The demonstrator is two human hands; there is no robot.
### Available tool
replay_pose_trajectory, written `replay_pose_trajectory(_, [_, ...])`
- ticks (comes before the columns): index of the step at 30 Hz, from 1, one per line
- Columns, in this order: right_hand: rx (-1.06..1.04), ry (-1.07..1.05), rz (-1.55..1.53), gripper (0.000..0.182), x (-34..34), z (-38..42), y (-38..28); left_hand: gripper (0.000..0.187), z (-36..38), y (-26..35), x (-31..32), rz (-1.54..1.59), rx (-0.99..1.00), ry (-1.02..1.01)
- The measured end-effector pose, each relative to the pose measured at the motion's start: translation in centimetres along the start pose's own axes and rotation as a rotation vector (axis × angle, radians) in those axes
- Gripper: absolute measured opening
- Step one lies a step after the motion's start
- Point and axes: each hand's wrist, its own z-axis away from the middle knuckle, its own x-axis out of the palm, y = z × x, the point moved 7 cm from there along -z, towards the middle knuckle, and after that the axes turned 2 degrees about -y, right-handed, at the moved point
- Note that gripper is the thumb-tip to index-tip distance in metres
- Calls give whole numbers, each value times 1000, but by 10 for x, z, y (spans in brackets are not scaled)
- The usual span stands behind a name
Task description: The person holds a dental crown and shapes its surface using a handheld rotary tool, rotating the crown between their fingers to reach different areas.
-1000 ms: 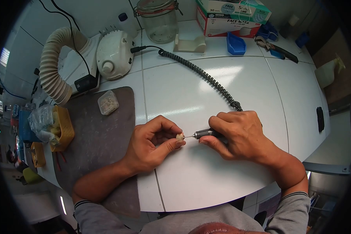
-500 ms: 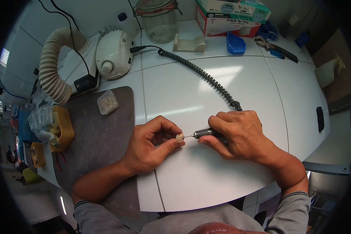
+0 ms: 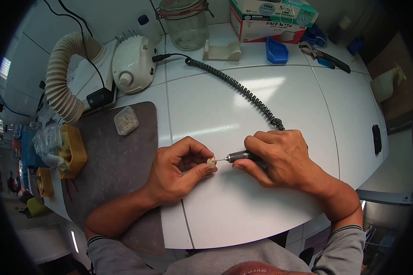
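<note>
Between the thumb and fingertips of my left hand (image 3: 181,167) is a small cream-coloured piece (image 3: 211,161), which looks like a dental model tooth, though it is too small to be sure. My right hand (image 3: 282,158) is wrapped round a black rotary handpiece (image 3: 244,156), held nearly level and pointing left. Its thin metal bit (image 3: 221,160) reaches the right side of the piece, seemingly touching it. From the handpiece a coiled black cord (image 3: 236,87) runs back to the white control unit (image 3: 134,64) at the upper left.
A clear tub (image 3: 126,121) of similar small pieces sits on the dark mat (image 3: 110,169). Yellow baskets (image 3: 74,151) stand at the left, near a ribbed hose (image 3: 62,78). Along the back are a glass jar (image 3: 186,30), mask boxes (image 3: 273,23), a blue tray (image 3: 277,51) and pliers (image 3: 326,57).
The small piece appears turned very slightly in my left fingertips. Both hands and the handpiece otherwise stay in nearly the same place.
</note>
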Motion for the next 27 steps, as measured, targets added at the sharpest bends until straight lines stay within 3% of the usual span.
replay_pose_trajectory(27, [-15, 8, 9, 48, 0, 0, -2, 18, -1, 1, 0, -37, 12, -9])
